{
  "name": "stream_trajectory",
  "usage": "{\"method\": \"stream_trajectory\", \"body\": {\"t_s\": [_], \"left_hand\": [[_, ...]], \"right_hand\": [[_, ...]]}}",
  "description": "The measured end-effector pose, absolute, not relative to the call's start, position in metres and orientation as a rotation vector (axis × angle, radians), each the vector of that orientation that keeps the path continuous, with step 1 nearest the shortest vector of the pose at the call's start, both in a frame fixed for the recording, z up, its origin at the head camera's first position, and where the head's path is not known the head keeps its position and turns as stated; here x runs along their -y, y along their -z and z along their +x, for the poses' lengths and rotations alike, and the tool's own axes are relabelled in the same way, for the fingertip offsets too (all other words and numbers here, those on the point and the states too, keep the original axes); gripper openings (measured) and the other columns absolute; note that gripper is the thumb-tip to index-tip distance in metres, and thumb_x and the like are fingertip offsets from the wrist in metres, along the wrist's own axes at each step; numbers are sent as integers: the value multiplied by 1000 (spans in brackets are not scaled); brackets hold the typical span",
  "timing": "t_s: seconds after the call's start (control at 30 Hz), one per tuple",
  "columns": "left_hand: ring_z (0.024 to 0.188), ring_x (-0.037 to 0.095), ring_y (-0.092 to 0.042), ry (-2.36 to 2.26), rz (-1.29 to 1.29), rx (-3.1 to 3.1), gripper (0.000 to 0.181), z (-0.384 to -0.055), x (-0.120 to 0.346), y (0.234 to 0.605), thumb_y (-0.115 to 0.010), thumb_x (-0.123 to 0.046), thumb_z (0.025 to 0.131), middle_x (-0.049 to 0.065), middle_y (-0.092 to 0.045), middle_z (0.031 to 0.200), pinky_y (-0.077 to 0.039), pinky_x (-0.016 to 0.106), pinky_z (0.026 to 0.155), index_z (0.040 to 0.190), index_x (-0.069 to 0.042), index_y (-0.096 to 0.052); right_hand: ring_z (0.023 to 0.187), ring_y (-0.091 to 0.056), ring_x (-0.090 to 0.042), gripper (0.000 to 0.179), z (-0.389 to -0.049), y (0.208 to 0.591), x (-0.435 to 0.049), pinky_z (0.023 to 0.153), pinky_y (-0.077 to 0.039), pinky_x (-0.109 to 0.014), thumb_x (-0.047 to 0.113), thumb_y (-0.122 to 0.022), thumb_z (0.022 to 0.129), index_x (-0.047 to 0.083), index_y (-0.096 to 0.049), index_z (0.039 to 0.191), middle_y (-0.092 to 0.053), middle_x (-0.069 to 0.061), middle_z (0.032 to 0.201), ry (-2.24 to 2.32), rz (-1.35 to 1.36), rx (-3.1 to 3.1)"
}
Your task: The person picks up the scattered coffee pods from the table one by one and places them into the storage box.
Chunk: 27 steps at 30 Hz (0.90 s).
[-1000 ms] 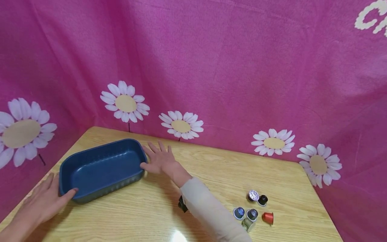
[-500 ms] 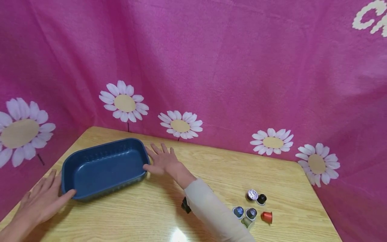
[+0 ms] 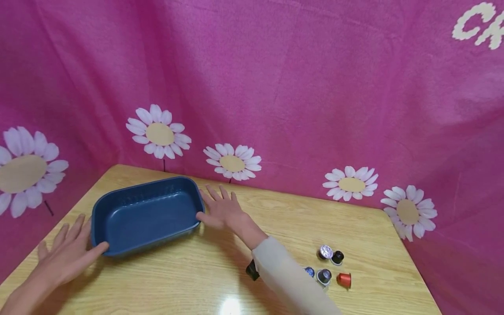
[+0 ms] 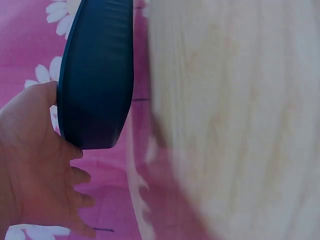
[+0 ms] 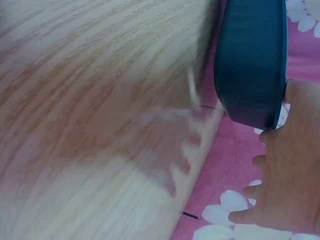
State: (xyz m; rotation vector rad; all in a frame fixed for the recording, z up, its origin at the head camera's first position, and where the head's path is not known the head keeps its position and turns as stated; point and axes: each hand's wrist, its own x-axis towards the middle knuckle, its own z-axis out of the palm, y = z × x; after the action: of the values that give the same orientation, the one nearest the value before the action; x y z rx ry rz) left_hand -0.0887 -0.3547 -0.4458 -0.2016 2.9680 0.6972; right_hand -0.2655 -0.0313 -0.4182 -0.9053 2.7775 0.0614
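A deep dark blue rectangular dish (image 3: pixel 153 218) with rounded corners hangs between both hands at the left of the table. At its near left corner, the left hand (image 3: pixel 64 258) holds it, thumb over the rim and the other fingers spread outside. The right hand (image 3: pixel 224 213) holds the right end the same way, thumb on the rim. In the left wrist view, a gap shows between the dish (image 4: pixel 100 75) and the tabletop. From the right wrist view too, the dish (image 5: pixel 252 60) is raised off the wood. Nothing lies inside it.
Several coffee capsules sit at the right of the wooden table (image 3: pixel 177 280), among them a red capsule (image 3: pixel 344 280), a black capsule (image 3: pixel 337 257) and a silver-lidded capsule (image 3: pixel 325 252). The right sleeve (image 3: pixel 291 280) partly covers the group. A pink flowered cloth (image 3: pixel 275 109) hangs behind.
The dish and both hands have shifted to the right together, and the dish sits slightly higher in view. The right forearm now hides more of the capsules.
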Motion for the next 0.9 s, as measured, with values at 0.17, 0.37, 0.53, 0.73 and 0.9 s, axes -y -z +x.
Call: {"method": "stream_trajectory", "body": {"t_s": [0.17,0.37,0.53,0.73,0.9], "left_hand": [[136,65,10,-695,-163,-3008,95,-97,343,439,-43,-59,100,35,10,157,14,85,90,156,2,1],[136,64,11,-678,-130,-3030,94,-104,330,433,-43,-60,99,33,9,158,11,86,89,157,0,0],[137,63,9,-673,-95,-3045,94,-112,317,427,-45,-59,99,33,7,159,10,87,88,157,1,-4],[139,61,8,-647,-58,-3088,93,-119,299,421,-50,-57,97,32,3,160,9,87,89,158,0,-9],[140,61,9,-621,-36,-3115,93,-126,287,417,-55,-55,95,31,1,160,11,87,89,158,-1,-12]], "right_hand": [[151,-6,-32,72,-264,413,15,117,-14,-57,58,-35,100,31,-10,162,-9,3,167,-58,-875,-2812],[152,-5,-32,73,-259,407,-2,118,-15,-56,57,-35,99,29,-10,162,-9,2,167,-64,-854,-2850],[152,-4,-32,74,-255,402,-18,117,-15,-57,58,-34,99,28,-11,162,-8,2,167,-55,-816,-2882],[151,-5,-34,74,-251,403,-38,117,-14,-59,57,-35,99,26,-11,162,-8,0,167,-1,-787,-2906],[151,-6,-34,74,-247,407,-54,116,-16,-60,55,-37,99,24,-14,162,-9,-1,167,45,-782,-2947]]}}
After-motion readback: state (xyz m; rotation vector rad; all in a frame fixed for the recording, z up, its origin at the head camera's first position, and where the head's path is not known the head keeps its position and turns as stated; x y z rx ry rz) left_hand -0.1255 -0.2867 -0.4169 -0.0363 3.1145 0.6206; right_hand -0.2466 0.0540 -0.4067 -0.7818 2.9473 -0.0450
